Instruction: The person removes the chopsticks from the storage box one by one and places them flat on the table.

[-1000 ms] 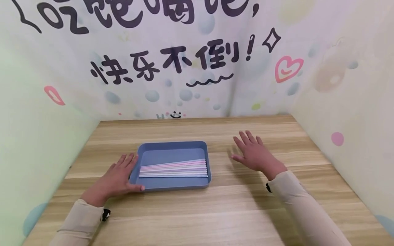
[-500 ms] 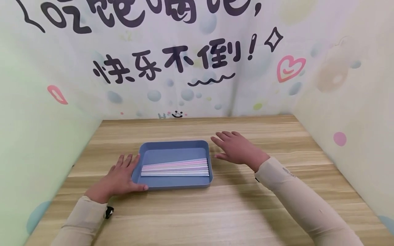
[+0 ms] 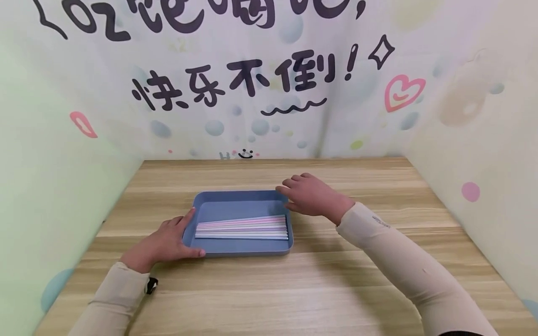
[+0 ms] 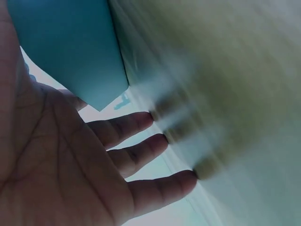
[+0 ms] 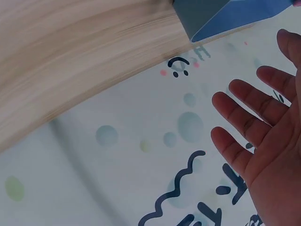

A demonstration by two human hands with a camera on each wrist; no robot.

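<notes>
A blue rectangular tray (image 3: 235,246) lies on the wooden table. Inside it a bundle of slim, straight pastel sticks (image 3: 241,228), white, pink and lilac, fans out slightly to the right; I cannot tell what they are. My left hand (image 3: 166,245) is at the tray's left end, thumb along the front rim and index finger by the left wall. In the left wrist view its other fingers (image 4: 162,190) reach down nearly straight to the table. Over the tray's back right corner is my right hand (image 3: 315,196), covering part of the rim. The right wrist view shows its fingers (image 5: 244,117) spread and holding nothing.
The wooden table (image 3: 269,298) meets a printed back wall sheet (image 3: 201,140) with large dark lettering. Pale side walls (image 3: 475,140) bound it left and right.
My right hand has moved left from beside the tray to its back right corner. My left hand has stayed at the tray's left end. The view has shifted slightly.
</notes>
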